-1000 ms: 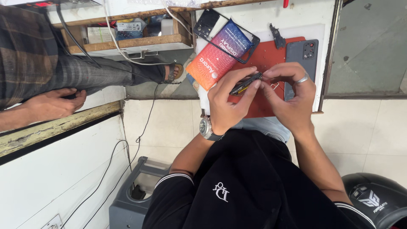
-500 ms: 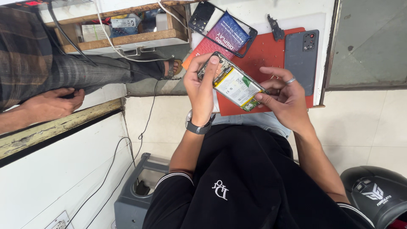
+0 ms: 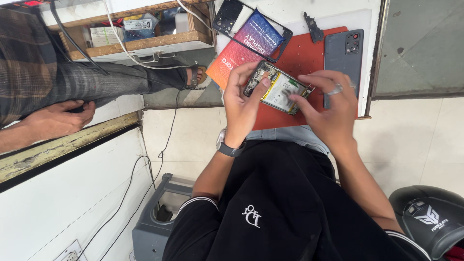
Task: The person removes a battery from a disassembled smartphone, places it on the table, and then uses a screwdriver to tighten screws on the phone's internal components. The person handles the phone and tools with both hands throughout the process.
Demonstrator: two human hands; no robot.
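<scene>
My left hand (image 3: pixel 241 99), with a watch on its wrist, grips an opened phone (image 3: pixel 276 87) by its near end. The phone's back is off, so a white battery and a circuit board show. My right hand (image 3: pixel 328 104), wearing a ring, pinches the phone's other end, thumb on the battery and forefinger at the corner. The phone hovers just over a red work mat (image 3: pixel 299 53). A grey back cover (image 3: pixel 344 50) lies on the mat beside my right hand.
An orange and purple box (image 3: pixel 241 50) with a black phone frame (image 3: pixel 231 14) on it lies beyond the phone. A small black part (image 3: pixel 314 26) sits nearby. Another person's hand (image 3: pixel 60 118) and sandalled foot (image 3: pixel 193 77) are at left. Wooden shelf (image 3: pixel 140 43), cables, grey bin (image 3: pixel 150 227), black helmet (image 3: pixel 427 217).
A second ago both hands held a thin dark object over the mat. Then they lifted the opened phone; now it sits farther out over the mat and my right thumb rests on the battery.
</scene>
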